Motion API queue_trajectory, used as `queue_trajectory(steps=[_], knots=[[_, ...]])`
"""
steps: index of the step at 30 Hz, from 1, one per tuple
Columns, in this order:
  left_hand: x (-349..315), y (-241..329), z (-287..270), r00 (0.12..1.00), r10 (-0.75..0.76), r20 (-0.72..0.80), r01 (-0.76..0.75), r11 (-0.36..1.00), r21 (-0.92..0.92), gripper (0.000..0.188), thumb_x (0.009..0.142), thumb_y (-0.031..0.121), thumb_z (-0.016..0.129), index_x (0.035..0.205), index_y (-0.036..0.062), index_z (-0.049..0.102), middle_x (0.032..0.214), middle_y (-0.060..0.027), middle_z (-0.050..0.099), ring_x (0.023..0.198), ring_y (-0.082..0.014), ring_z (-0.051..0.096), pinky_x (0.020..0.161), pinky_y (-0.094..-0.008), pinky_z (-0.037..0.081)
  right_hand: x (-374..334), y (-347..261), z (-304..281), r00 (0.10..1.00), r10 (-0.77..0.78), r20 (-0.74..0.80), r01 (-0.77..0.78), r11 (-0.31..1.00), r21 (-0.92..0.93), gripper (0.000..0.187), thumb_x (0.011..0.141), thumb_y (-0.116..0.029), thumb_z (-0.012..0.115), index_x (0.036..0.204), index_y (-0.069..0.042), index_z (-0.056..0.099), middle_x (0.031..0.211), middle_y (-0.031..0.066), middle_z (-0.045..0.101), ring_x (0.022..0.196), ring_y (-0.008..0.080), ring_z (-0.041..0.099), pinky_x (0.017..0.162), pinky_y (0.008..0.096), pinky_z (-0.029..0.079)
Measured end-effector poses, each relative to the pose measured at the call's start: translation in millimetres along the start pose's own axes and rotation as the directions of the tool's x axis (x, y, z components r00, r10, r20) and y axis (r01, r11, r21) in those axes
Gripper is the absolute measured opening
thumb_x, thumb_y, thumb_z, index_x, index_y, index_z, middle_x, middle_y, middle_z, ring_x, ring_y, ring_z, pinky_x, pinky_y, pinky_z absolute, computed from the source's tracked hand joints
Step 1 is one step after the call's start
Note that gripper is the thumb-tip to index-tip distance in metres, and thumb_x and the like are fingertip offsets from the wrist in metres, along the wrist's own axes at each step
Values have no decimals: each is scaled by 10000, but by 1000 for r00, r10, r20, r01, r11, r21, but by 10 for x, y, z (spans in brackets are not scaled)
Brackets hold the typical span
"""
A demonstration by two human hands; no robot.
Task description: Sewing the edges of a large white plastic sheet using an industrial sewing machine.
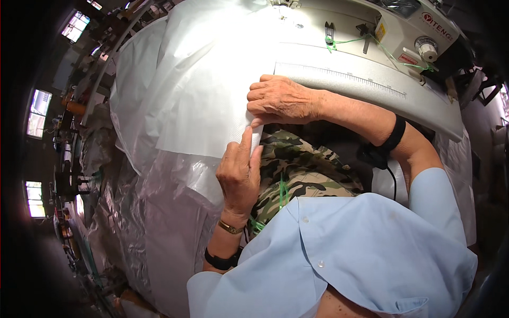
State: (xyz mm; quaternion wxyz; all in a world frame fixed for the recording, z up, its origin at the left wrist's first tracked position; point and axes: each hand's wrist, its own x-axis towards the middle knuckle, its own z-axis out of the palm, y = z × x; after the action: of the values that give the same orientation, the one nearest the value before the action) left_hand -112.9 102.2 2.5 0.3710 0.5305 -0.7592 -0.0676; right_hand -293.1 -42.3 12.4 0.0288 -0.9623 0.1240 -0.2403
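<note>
A large white plastic-like sheet [207, 100] spreads over the left of the sewing table and hangs off its front. My right hand [281, 99] is curled closed on the sheet's right edge, its thumb pointing down along it. Just below, my left hand [238, 172] pinches the same edge, index finger stretched up against the right thumb and its own thumb on the other side of the edge. The edge between the two hands looks folded into a narrow strip. Some of the right fingertips are hidden.
At the upper right stands a white sewing machine [419, 37] with green thread. Small black-handled snips [330, 33] lie on the table near a printed ruler scale [344, 74]. Translucent plastic [175, 180] hangs at the left. My camouflage-covered lap [302, 164] is below the table edge.
</note>
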Motion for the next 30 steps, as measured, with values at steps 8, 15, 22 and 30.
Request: queue_trajectory(steps=[8, 15, 22, 30], knots=[[42, -127, -27, 998, 68, 18, -68, 998, -1, 409, 809, -63, 601, 1213, -3, 634, 742, -121, 504, 572, -249, 478, 550, -362, 399, 12, 273, 4, 1000, 17, 23, -17, 1000, 19, 459, 846, -515, 639, 721, -100, 490, 737, 31, 501, 766, 196, 524, 727, 340, 423], [89, -182, -75, 998, -8, 70, 17, 991, -134, 352, 802, -78, 577, 1138, -13, 660, 693, -104, 468, 548, -181, 427, 523, -328, 355, -2, 668, -8, 998, 56, -35, -57, 998, -26, 488, 776, -527, 697, 695, -106, 464, 698, 21, 490, 724, 200, 533, 710, 335, 433], [112, -304, -14, 997, 16, 71, -5, 988, -156, 318, 788, -93, 570, 1074, -19, 688, 647, -89, 437, 525, -163, 410, 500, -318, 332, -80, 1024, -84, 991, 135, -4, -135, 990, -42, 503, 757, -558, 692, 757, -108, 469, 732, 34, 500, 719, 240, 539, 760, 358, 434], [223, -319, 107, 981, 176, 86, -166, 979, -118, 185, 715, -44, 607, 876, 8, 684, 604, -104, 463, 481, -247, 474, 462, -357, 369, -121, 1290, -197, 963, 267, -35, -269, 962, -56, 530, 743, -594, 671, 815, -96, 506, 810, 42, 540, 811, 258, 560, 949, 404, 415]])
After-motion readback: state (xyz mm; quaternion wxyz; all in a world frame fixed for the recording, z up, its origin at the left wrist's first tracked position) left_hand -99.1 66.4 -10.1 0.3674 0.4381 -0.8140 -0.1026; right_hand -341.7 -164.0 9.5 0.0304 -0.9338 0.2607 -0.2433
